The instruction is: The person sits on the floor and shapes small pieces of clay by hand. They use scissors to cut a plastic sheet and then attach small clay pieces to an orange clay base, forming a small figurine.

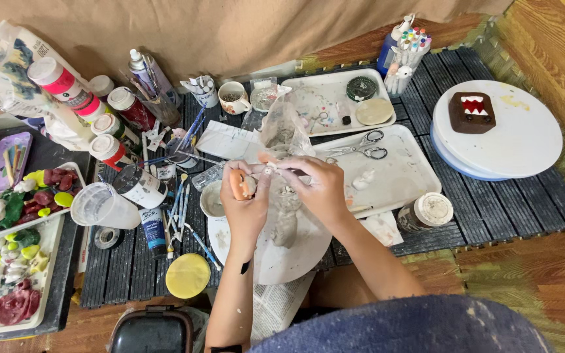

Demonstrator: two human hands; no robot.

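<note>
A: What is the left hand doing?

B: Its fingers are curled tight around a small orange clay piece. It holds it up over the round white board.

A: And the right hand?

B: It is pinched shut on a thin tool. The tip of the tool touches the orange clay piece. The two hands are close together.

A: What is under the hands?

B: A grey clay figure stands on the round white board, just below the hands.

A: What is nearby?

B: A white tray sits to the right, with scissors on it. A jar with a messy lid stands beside the tray. To the left lie brushes and paint bottles. A yellow disc lies near the board. Far right, a brown square face with teeth sits on a white turntable.
</note>
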